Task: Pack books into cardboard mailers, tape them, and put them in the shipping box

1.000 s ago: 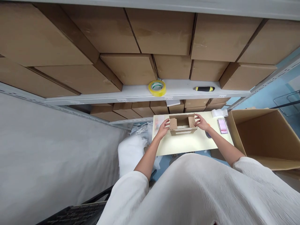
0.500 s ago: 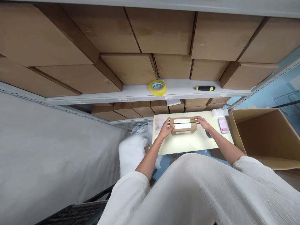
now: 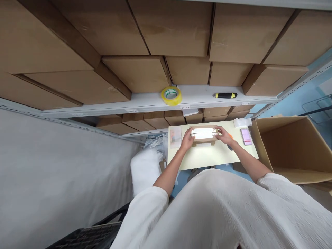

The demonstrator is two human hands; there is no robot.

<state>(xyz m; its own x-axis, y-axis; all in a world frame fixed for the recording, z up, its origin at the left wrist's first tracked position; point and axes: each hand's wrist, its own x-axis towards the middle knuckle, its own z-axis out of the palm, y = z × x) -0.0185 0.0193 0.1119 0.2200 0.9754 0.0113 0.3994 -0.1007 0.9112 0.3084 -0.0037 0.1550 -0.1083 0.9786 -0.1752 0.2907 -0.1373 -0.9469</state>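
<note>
Both hands are at the box (image 3: 204, 140), one at each end. The left hand (image 3: 186, 140) is curled partway around the left end, its fingers bent towards the far corner and its thumb at the near edge, leaving a gap between thumb and fingers that the end of the box fills. The right hand (image 3: 223, 136) takes the right end in a looser hold, fingers bent at the far side and thumb at the near side; its palm looks to stand off the cardboard, and the exact contact of each fingertip is too small to tell. The box lies directly between the two hands, its long side running from one to the other, above the far half of the table (image 3: 199, 157); whether its bottom rests fully on the surface cannot be told. Its top is covered, with a thin dark line running lengthwise through a bright white area, and another pale strip shows on the side nearest the person. Just beside the right wrist, and partly hidden by it, is an orange and dark object (image 3: 230, 137). Further right on the table are a white roll (image 3: 242, 122) and a pink item (image 3: 246, 137), partly blurred out, with a large open carton (image 3: 293, 148) beyond the table's right end. Left of the left hand lies a clear bag (image 3: 175, 137). On the shelf (image 3: 194, 94) above sit a tape roll (image 3: 176, 100) and a cutter (image 3: 225, 95), both well apart from the hands.
</note>
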